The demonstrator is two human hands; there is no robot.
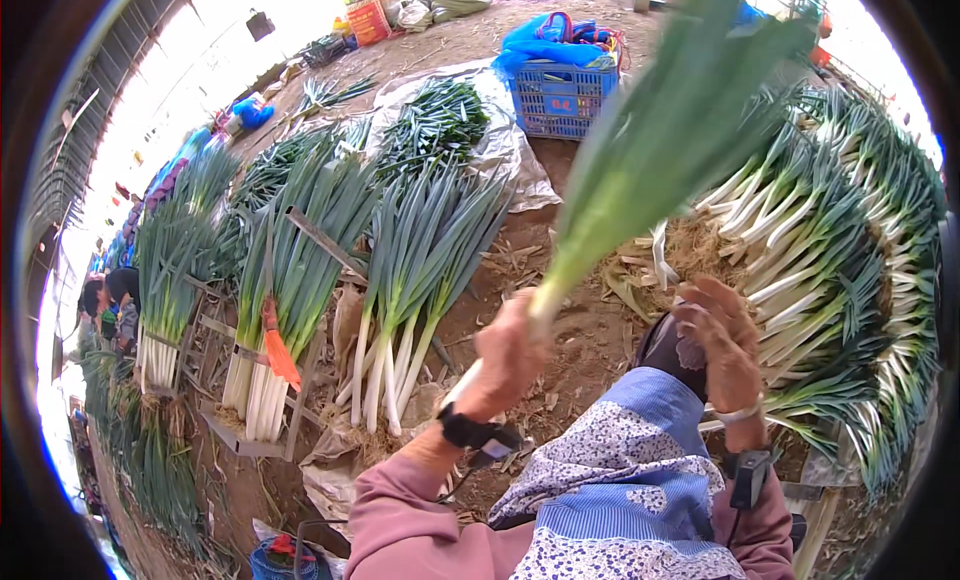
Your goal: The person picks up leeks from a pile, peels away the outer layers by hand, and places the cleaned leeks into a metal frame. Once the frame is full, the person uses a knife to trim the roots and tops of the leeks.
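Observation:
My left hand point(508, 352) is closed around the pale stalk of a leek point(640, 150). Its white end shows below the fist, while the broad green leaves fan up to the right, blurred by motion. My right hand point(722, 345) is raised over my knee with its fingers loosely bent and a little apart; I see nothing held in it. Close on the left, loose leeks point(405, 280) stand upright. Beside them a leek bundle point(290, 270) stands in a metal frame point(245, 442) with an orange strip point(278, 347) hanging from it.
Rows of leeks point(800, 270) lie piled on the right, white ends toward me. A blue crate point(565, 100) with blue netting stands ahead. Cut green leaves point(435, 120) lie on a pale sheet point(510, 165). Another framed leek bundle point(175, 270) stands far left.

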